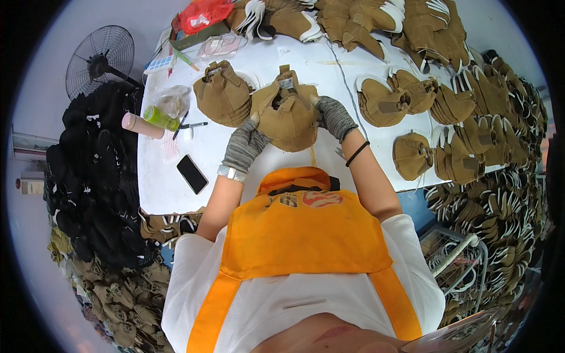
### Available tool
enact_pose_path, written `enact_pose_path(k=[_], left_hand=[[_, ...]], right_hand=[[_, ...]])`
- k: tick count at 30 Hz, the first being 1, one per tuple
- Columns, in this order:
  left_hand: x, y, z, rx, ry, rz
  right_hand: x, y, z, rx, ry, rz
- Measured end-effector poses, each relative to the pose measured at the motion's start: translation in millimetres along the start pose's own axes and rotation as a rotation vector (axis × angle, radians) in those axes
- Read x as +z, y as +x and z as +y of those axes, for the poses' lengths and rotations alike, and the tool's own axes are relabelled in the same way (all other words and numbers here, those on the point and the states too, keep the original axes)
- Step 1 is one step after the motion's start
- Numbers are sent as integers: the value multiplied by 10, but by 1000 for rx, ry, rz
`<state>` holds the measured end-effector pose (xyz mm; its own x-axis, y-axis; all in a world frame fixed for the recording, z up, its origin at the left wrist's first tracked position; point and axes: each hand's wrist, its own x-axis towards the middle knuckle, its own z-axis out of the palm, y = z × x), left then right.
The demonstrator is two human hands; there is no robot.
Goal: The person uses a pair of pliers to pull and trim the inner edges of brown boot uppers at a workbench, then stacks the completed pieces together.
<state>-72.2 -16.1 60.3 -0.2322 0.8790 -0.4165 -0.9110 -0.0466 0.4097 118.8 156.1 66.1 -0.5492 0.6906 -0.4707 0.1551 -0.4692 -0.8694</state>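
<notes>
A brown shoe upper (288, 125) is held over the white table (259, 170), its rounded end toward me and its pull tab at the far side. My left hand (246, 143), in a grey knitted glove, grips its left edge. On the opposite edge, my right hand (334, 117) has its gloved fingers closed on the upper. Part of the fingers of both hands is hidden behind the brown material. Just left of the held piece stands a nested stack of brown shoe uppers (222, 97), close to my left hand.
More brown upper stacks (382, 105) line the table's right side and far edge. At left lie a phone (192, 174), a pink tumbler (143, 125), a green bottle (160, 118) and pens. A fan (100, 62) and piled black uppers (97, 182) flank the table. A wire cart (459, 259) stands lower right.
</notes>
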Motion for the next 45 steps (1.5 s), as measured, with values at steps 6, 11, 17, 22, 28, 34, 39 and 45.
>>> enact_pose_path(k=[6, 11, 17, 22, 28, 34, 39, 45], left_hand=[[-139, 29, 46, 15, 249, 105], [-295, 136, 34, 492, 1119, 193], [529, -259, 2, 921, 1542, -148], [619, 297, 20, 717, 1472, -280], [381, 280, -176, 892, 1918, -257], [207, 596, -168, 802, 1593, -289], [303, 437, -114, 752, 1522, -304], [97, 417, -235, 754, 1522, -216]], right_hand=[[-30, 80, 182, -169, -628, 194], [-260, 222, 284, -333, -1038, 159], [150, -215, -245, -741, -438, 205], [604, -172, -389, -690, -254, -37], [459, 47, 199, -716, -367, 25], [446, 240, 155, -595, -190, -50], [287, -49, 96, -767, -323, -19], [-627, 361, 1959, 539, 272, 192]])
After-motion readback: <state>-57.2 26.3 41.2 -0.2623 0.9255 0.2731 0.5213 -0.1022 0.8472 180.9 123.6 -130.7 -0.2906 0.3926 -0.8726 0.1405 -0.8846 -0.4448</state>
